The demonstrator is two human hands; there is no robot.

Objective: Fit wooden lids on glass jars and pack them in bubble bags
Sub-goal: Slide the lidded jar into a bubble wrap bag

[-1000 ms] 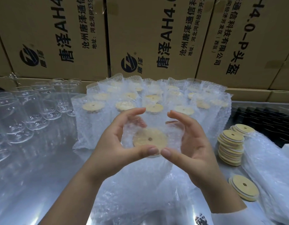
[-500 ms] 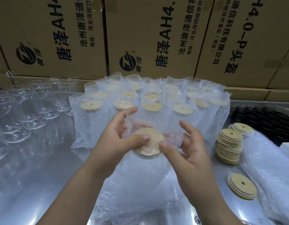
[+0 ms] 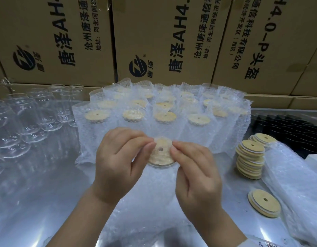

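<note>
Left grip (image 3: 122, 157) and right grip (image 3: 195, 168) both pinch bubble bag (image 3: 136, 202) over the jar's wooden lid (image 3: 160, 155), mid tabletop (image 3: 38, 193), just before bagged jars (image 3: 165, 116); lid stack (image 3: 250, 157) right.

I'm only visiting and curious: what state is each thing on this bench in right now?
Left hand: pinching the bubble bag.
Right hand: pinching the same bag.
Held jar: lidded, inside the bag.
Packed jars: lidded, bagged, upright.
Bare jars: no lids, no bags.
Spare lids: stacked, unused.
</note>
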